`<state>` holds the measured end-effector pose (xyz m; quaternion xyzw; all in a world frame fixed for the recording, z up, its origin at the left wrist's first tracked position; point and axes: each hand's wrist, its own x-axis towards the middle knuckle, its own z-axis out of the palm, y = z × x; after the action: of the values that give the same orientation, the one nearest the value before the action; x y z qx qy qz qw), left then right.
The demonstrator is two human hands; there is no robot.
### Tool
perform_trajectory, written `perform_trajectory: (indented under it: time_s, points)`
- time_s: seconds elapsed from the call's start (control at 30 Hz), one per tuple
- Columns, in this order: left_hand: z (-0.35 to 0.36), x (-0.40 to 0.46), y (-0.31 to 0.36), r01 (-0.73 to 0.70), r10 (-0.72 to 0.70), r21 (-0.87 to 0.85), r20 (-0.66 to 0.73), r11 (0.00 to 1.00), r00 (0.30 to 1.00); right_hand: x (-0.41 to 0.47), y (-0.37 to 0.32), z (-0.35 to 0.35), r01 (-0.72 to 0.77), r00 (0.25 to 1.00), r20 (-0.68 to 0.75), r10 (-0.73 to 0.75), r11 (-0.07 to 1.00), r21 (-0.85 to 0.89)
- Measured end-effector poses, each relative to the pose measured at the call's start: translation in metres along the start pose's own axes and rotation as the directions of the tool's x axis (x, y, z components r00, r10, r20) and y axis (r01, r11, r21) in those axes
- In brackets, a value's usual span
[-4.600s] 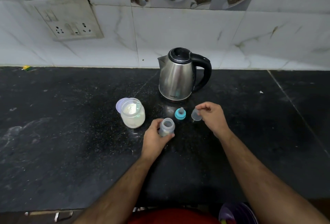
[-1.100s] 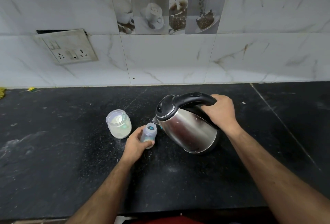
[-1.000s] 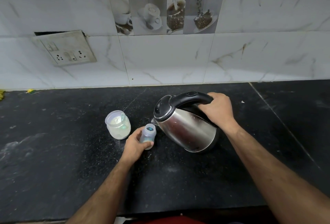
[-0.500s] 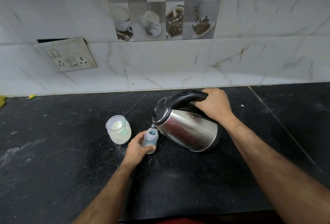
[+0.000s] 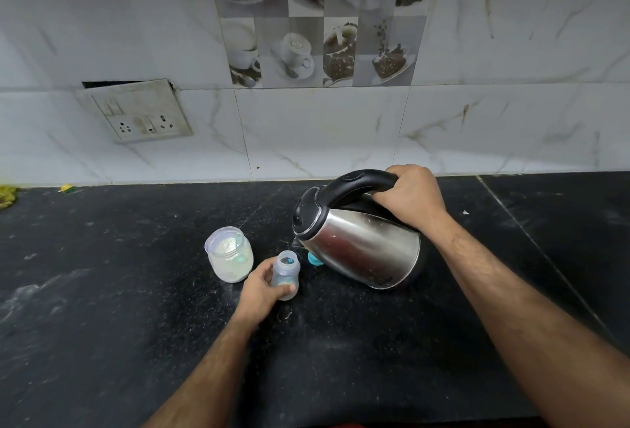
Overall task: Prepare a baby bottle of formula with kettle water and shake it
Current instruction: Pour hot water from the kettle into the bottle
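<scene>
Kettle [image 5: 358,250] tilted spout-down beside open bottle [image 5: 285,274], right hand [image 5: 410,199] gripping handle, left hand [image 5: 264,291] curled round bottle

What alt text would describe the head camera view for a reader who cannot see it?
A person's right hand tips a steel kettle spout-first toward an open baby bottle that the left hand holds upright on a black counter. An open jar of white powder stands just left of the bottle.
</scene>
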<state>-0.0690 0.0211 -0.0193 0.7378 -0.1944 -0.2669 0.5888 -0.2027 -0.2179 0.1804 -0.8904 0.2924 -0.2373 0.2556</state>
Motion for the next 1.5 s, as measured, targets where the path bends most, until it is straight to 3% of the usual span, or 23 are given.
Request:
perform_trajectory:
  time_s: [1.5]
  points:
    - [-0.001,0.007,-0.012,0.009,-0.011,-0.051,-0.035,0.999,0.999,0.013,-0.010,-0.012,0.058,0.998,-0.006,-0.058,0.997,-0.047]
